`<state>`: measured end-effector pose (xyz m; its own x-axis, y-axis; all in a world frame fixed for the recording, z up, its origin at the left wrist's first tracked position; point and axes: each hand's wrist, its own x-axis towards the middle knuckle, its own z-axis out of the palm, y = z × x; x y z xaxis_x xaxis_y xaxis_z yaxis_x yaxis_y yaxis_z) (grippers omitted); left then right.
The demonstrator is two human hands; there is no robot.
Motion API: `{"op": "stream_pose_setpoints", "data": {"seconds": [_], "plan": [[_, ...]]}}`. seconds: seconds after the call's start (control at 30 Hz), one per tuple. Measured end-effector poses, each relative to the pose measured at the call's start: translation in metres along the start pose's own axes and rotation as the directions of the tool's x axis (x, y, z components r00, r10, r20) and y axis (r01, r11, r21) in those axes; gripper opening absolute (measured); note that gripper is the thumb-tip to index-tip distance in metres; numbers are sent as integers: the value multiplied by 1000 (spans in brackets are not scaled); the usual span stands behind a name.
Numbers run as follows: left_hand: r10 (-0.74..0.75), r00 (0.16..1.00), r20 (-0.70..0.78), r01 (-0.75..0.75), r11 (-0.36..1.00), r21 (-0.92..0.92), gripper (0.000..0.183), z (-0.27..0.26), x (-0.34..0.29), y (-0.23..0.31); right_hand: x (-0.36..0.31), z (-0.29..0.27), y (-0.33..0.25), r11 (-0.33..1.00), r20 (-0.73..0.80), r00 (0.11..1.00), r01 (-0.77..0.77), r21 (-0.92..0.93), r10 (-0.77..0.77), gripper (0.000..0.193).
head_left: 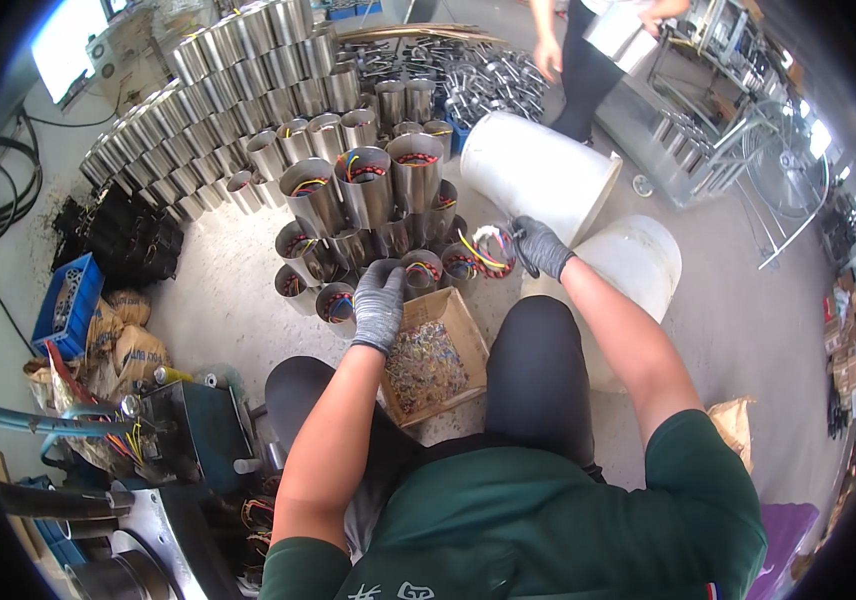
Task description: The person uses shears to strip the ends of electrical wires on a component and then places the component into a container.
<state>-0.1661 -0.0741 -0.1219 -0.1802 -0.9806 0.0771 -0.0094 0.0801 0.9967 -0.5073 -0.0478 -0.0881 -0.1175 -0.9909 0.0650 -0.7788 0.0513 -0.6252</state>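
My right hand, in a grey glove, is closed on the edge of a ring-shaped wire coil with red, yellow and white leads. The coil hangs in the air right of the stacked cylinders. My left hand, also gloved, has its fingers bent against a shiny metal cylinder that has coloured wires inside; its fingertips are partly hidden. Several more metal cylinders stand stacked beyond my hands, many with red, blue and yellow wires at their mouths. Below my left hand lies a shallow box strewn with small coloured wire scraps.
Two white drums lie to the right of the stack. A large wall of metal cylinders rises behind. Machinery and a blue crate stand at left. At the back, another person holds something pale.
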Motion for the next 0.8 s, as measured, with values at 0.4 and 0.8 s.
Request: {"op": "stream_pose_setpoints", "data": {"seconds": [0.4,0.8], "plan": [[303,950,-73,-295,951,96,20,4,-24,56,-66,38,-111,269,148,984,-170,948,102,39],[-70,797,599,88,996,0,41,21,-32,40,-83,70,-108,332,243,962,-270,904,123,66]]}}
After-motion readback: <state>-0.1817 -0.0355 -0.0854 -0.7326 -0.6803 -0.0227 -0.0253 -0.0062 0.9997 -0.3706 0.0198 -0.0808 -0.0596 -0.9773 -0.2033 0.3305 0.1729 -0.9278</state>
